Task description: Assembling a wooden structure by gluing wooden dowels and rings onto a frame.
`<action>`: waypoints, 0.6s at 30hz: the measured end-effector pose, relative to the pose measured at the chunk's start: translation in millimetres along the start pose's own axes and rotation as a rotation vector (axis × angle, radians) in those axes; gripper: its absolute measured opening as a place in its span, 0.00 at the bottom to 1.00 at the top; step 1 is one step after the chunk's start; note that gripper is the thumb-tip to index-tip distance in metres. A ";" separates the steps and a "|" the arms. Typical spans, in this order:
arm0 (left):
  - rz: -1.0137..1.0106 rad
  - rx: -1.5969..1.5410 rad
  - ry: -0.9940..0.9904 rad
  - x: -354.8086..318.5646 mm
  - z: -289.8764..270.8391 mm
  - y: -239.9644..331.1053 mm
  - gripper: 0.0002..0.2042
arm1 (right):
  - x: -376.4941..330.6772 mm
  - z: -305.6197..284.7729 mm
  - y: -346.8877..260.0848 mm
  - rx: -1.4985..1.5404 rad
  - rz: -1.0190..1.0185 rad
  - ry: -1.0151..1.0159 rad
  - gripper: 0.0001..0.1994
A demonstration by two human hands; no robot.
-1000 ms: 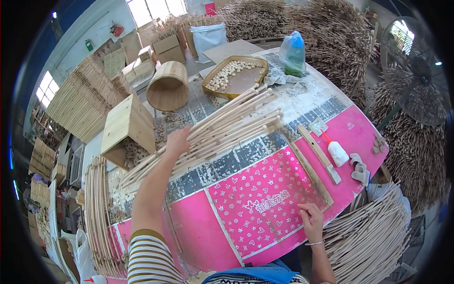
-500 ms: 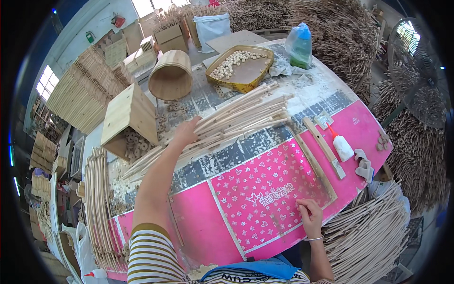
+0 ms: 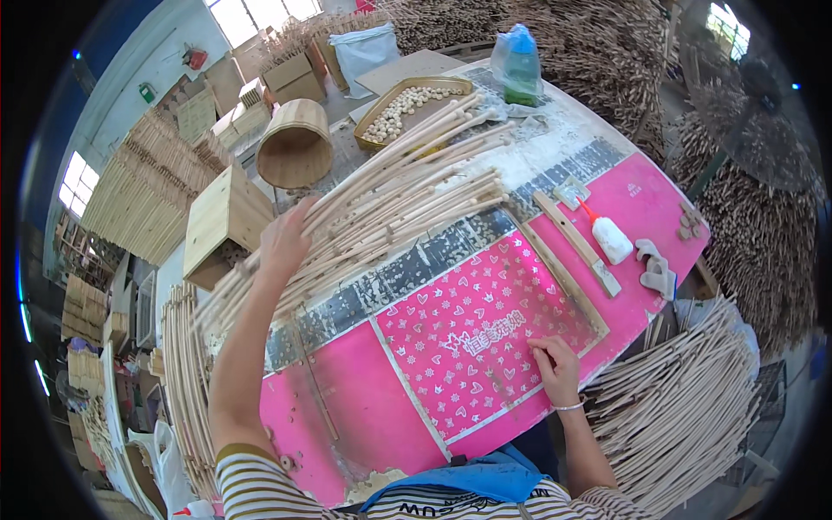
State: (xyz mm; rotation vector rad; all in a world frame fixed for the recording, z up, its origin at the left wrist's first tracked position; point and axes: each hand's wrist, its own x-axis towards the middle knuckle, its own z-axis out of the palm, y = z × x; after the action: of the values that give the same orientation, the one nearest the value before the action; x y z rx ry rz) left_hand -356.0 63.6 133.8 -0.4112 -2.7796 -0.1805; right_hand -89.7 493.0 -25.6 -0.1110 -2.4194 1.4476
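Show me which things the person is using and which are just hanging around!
Seemingly in use:
wooden sticks, gripped by the left hand
table, where more sticks lie

Seemingly just lying about, untouched:
white bottle with a red nozzle
wooden bucket
blue-topped bottle in a clear bag

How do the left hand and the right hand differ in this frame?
The left hand grips wooden sticks, while the right hand shows nothing in its grasp. The left hand is farther out across the table; the right hand is above the patterned pink sheet. The right wrist wears a bracelet; the left shows none. Both are bare.
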 end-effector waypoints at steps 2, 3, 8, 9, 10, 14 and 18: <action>-0.085 -0.025 -0.084 -35.7 -23.5 25.6 0.30 | 0.8 -4.3 -0.8 -0.007 -0.020 -0.013 0.08; -0.129 -0.057 -0.145 -55.5 -28.0 33.0 0.30 | 0.1 -4.0 -0.2 0.030 -0.024 0.003 0.08; -0.210 -0.432 -0.531 -149.4 -32.7 72.8 0.30 | 3.6 -3.2 2.0 0.114 0.007 -0.013 0.08; -0.266 -0.564 -0.679 -159.4 -38.1 85.8 0.31 | 2.4 -1.9 3.9 0.130 -0.008 -0.003 0.09; -0.253 -0.579 -0.766 -167.6 -35.5 94.8 0.32 | 0.5 0.1 6.9 0.145 -0.022 0.010 0.09; -0.375 -0.775 -0.980 -194.1 -18.5 117.5 0.29 | -6.9 0.2 3.4 0.168 -0.026 0.055 0.07; -0.467 -0.878 -1.139 -202.4 -8.0 118.8 0.29 | -10.6 -7.7 -7.0 0.124 -0.036 0.012 0.07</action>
State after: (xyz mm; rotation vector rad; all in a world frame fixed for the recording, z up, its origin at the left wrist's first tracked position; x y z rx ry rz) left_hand -134.5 122.5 82.8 0.0184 -3.6666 -1.8106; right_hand -76.6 493.7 -18.6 -0.0471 -2.3029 1.5708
